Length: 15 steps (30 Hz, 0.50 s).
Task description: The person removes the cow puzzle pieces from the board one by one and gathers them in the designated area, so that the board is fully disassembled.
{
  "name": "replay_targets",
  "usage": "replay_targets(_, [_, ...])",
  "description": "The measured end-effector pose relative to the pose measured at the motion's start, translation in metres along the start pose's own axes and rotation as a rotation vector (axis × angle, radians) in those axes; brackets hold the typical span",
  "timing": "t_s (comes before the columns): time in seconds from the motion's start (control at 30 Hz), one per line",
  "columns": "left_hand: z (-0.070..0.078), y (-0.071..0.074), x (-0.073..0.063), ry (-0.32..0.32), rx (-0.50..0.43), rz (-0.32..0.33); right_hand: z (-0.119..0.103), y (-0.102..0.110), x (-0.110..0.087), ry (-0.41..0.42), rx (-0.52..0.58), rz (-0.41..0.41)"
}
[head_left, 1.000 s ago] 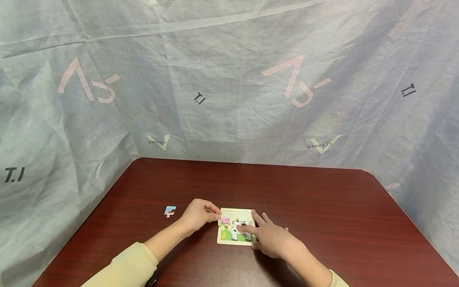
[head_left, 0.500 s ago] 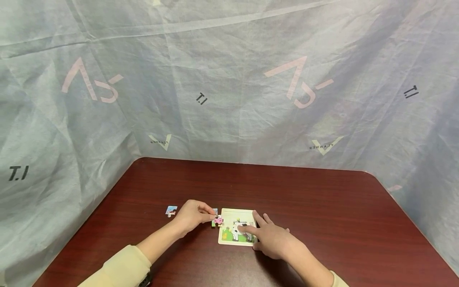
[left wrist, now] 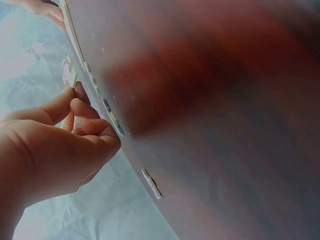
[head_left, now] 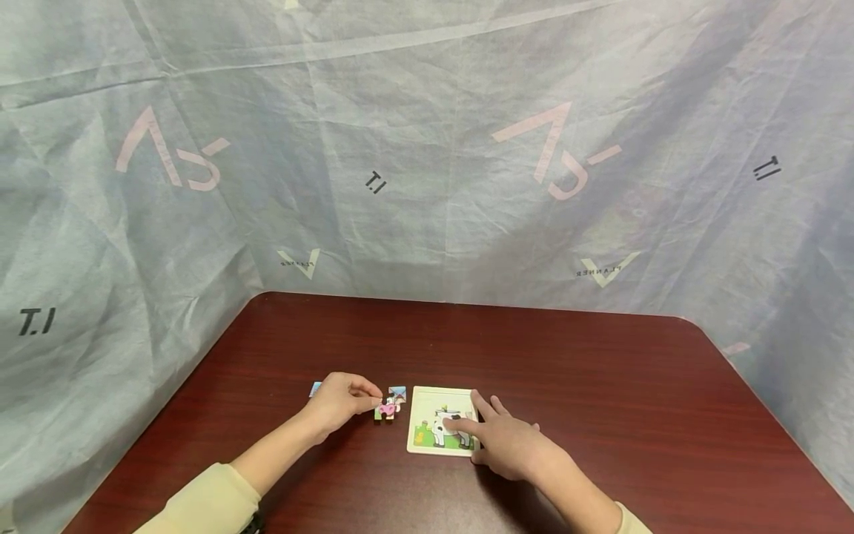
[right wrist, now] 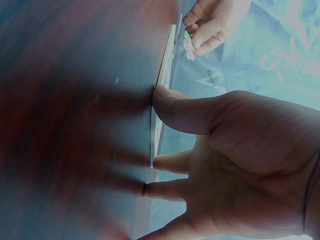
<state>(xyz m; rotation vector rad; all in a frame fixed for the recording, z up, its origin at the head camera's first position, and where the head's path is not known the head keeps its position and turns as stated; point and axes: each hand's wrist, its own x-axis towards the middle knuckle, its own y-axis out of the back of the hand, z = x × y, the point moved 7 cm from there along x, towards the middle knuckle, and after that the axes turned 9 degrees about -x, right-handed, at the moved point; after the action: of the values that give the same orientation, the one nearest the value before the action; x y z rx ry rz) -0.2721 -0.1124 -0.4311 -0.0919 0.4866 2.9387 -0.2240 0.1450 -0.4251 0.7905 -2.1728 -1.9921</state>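
My left hand [head_left: 336, 404] pinches a pink-and-green jigsaw piece [head_left: 386, 409] between thumb and fingertip, left of the puzzle tray. The left wrist view shows this piece [left wrist: 69, 72] held up off the table. A square, pale-rimmed wooden puzzle tray [head_left: 427, 400] lies flat, with cow-picture pieces [head_left: 440, 432] along its lower part and bare wood above. My right hand [head_left: 510, 441] rests at the tray's right side with fingers spread, the thumb reaching over the cow. From the right wrist view, its fingertips are at the tray's edge [right wrist: 167, 60].
A blue jigsaw piece [head_left: 398, 393] lies just left of the tray, behind the held one. Another blue piece [head_left: 316, 388] is farther left, mostly hidden by the left hand. The dark red table [head_left: 567, 356] ends at a grey cloth backdrop [head_left: 427, 185].
My left hand has drawn the pink piece leftward, off the tray's left edge. The blue piece beside the tray has come into view. My right hand stays on the tray.
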Motion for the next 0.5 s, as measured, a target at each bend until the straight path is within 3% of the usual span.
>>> replay_targets(0.5, [-0.018,0.036,-0.014,0.059,0.065,0.056,-0.001,0.001,0.000,0.000,-0.005,-0.009])
